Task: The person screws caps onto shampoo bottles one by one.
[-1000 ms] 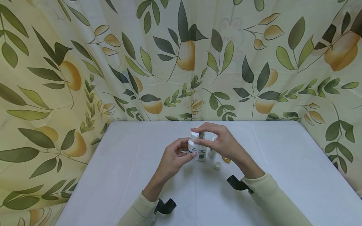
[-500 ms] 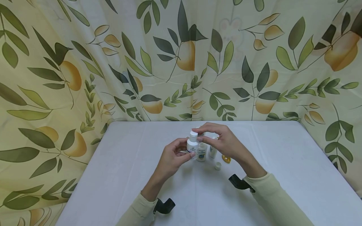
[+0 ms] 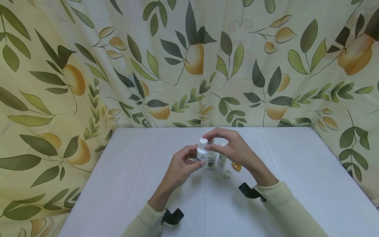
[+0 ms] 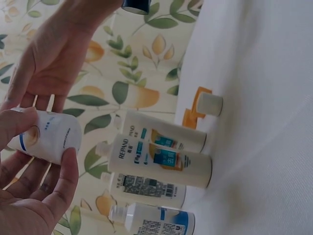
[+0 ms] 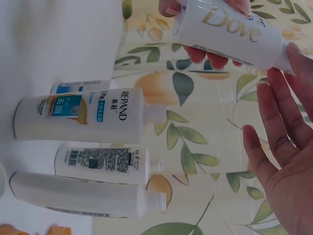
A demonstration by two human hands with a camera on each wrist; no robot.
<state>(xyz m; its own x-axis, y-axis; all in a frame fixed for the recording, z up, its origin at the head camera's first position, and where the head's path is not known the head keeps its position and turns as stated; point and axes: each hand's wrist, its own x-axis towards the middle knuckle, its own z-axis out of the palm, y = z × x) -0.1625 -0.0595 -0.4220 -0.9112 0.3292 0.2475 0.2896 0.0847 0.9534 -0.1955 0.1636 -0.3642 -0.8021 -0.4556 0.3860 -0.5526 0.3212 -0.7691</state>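
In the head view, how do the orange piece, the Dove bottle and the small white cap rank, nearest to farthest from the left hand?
1. Dove bottle: held in the left hand.
2. Small white cap: to the hand's right.
3. Orange piece: farther right, past the cap.

The Dove bottle [image 5: 230, 35] is white with gold lettering [image 5: 233, 25], the cream curtain [image 3: 177, 75] leaf-and-fruit patterned.

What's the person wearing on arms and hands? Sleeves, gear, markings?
Left hand and right hand: bare, no gloves or rings visible. Plain pale green sleeves. Each wrist has a black, elbow-shaped camera. No cables visible.
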